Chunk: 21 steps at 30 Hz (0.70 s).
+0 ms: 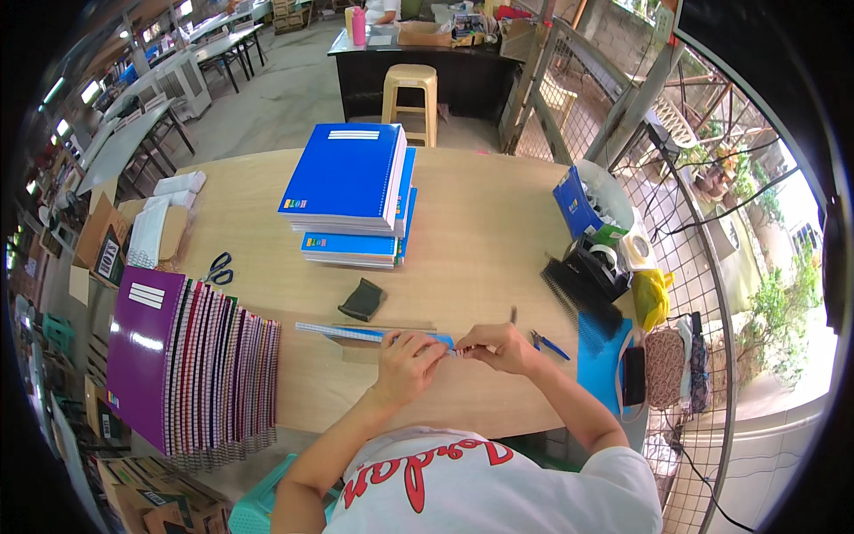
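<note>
At the table's near edge I hold a thin notebook (353,334) nearly edge-on, its blue cover and white binding edge showing. My left hand (411,358) is closed round it near its right end. Pinched together, the fingers of my right hand (500,345) meet the left fingertips at that end; the small part between them is too small to make out. Blue-handled pliers (551,344) lie just right of my right hand. Beyond the notebook sits a dark grey block (363,300).
Blue notebooks (342,173) are stacked mid-table. A long row of spiral notebooks with a purple cover (142,356) stands at the left, near scissors (220,269). Black binding coils (583,294), a blue box (583,205) and a yellow bag (652,298) line the right side by a wire fence.
</note>
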{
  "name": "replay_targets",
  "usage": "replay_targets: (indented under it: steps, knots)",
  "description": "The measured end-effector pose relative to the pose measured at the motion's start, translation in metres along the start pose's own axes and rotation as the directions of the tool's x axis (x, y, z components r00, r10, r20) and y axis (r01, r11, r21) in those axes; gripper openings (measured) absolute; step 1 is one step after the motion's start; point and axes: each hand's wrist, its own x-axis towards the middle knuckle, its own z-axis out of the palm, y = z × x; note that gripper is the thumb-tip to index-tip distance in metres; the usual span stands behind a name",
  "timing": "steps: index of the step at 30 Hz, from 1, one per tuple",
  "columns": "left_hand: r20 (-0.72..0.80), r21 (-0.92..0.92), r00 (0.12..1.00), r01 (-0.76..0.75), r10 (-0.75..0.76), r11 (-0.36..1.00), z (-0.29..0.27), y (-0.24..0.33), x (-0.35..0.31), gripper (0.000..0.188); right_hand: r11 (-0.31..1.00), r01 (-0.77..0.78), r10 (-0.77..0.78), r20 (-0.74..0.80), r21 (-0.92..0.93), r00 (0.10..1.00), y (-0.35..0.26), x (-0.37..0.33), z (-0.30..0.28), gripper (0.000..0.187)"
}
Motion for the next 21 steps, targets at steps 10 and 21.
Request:
replay_targets:
  steps: [10, 21]
  knots:
    - [0.071, -0.063, 0.991, 0.119, -0.114, 0.991, -0.005, 0.005, 0.019, 0.018, 0.915, 0.094, -0.126, -0.057, -0.394, 0.990, -0.023, 0.004, 0.006, 0.024]
    - [0.060, -0.054, 0.992, 0.115, -0.112, 0.992, 0.005, -0.001, 0.018, 0.018, 0.774, 0.053, -0.174, -0.132, -0.630, 0.976, -0.027, 0.013, 0.021, 0.029]
